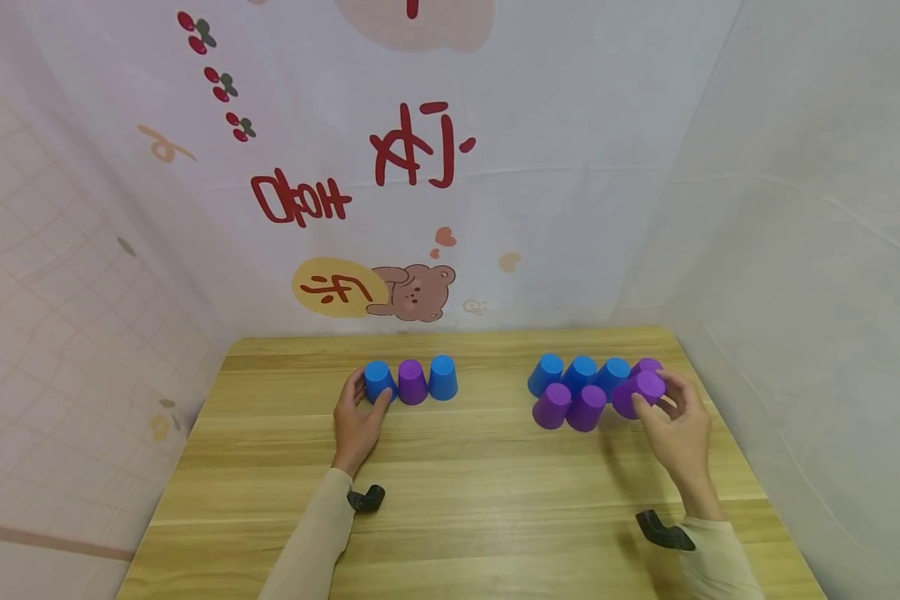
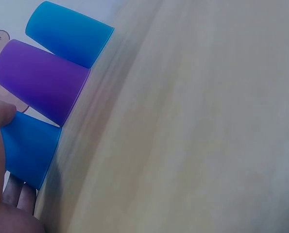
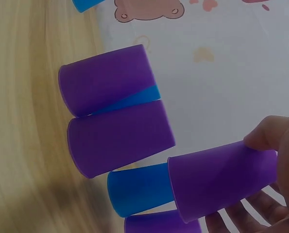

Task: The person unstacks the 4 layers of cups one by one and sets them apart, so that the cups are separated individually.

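Note:
My left hand (image 1: pixel 358 423) grips a blue cup (image 1: pixel 378 382) that stands upside down on the table, thumb on one side and fingers on the other. Beside it in a row stand a purple cup (image 1: pixel 412 383) and another blue cup (image 1: pixel 443 378). Over on the right, my right hand (image 1: pixel 678 429) holds a purple cup (image 3: pixel 222 179), mouth down and raised off the table in the right wrist view. It overlaps a second purple cup (image 1: pixel 648 365) behind it. Left of it two purple cups (image 1: pixel 552 407) (image 1: pixel 587 409) stand before a row of blue cups (image 1: pixel 547 376).
The wooden table (image 1: pixel 450 500) meets a white printed cloth (image 1: pixel 570 250) at its back edge, and more cloth (image 1: pixel 817 292) hangs at both sides. A black wrist mount (image 1: pixel 366 499) sits on the left sleeve, and another (image 1: pixel 664 531) on the right.

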`<state>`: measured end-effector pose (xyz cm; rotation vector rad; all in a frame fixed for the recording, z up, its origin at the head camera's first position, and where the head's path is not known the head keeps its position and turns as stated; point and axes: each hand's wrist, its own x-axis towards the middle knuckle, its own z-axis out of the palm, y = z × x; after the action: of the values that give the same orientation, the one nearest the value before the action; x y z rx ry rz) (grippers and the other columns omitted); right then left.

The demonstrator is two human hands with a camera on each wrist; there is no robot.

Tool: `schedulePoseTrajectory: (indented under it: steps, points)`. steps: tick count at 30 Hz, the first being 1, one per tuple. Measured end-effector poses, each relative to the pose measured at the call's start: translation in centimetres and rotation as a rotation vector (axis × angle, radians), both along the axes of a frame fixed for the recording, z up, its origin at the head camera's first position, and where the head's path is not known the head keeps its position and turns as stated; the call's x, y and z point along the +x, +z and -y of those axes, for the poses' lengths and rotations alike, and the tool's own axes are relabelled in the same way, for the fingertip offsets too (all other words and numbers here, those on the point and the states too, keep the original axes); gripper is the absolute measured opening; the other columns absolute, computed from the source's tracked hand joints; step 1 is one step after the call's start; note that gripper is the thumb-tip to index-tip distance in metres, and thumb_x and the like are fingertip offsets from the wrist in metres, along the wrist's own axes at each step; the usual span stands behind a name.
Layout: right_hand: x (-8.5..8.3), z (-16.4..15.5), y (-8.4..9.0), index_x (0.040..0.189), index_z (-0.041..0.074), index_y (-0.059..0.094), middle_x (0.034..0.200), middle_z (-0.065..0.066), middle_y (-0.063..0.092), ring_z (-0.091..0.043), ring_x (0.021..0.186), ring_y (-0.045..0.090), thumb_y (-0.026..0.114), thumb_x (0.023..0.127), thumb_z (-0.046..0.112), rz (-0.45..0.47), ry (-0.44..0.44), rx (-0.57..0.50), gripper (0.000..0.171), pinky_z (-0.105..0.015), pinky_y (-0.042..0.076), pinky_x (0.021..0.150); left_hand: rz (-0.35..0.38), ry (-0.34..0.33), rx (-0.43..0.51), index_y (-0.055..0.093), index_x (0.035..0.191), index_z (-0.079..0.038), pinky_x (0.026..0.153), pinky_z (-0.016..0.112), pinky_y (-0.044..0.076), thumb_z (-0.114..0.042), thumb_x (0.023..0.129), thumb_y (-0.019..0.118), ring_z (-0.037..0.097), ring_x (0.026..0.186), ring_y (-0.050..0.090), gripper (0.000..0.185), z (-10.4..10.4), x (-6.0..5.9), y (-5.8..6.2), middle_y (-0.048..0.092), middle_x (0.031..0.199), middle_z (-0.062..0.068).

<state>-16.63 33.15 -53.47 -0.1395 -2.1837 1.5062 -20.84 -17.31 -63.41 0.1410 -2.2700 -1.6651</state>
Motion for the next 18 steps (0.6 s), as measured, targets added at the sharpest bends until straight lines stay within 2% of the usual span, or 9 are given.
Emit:
schedulePoseTrajectory:
  steps: [18]
  points:
    - [-0.5,-0.2,-2.7,0.146,-0.007,0.064,0.128,0.012,0.068,0.015,0.114,0.064,0.083,0.091,-0.011,0.059,-0.014,0.014,0.058,-0.001,0.056,0.095,-0.008,0.004,0.001,0.052,0.165,-0.008,0.133,0.058,0.048,-0.023,0.107,0.081,0.041,0.154,0.059,0.067,0.1,-0.1,-0.2,0.062,0.162,0.021]
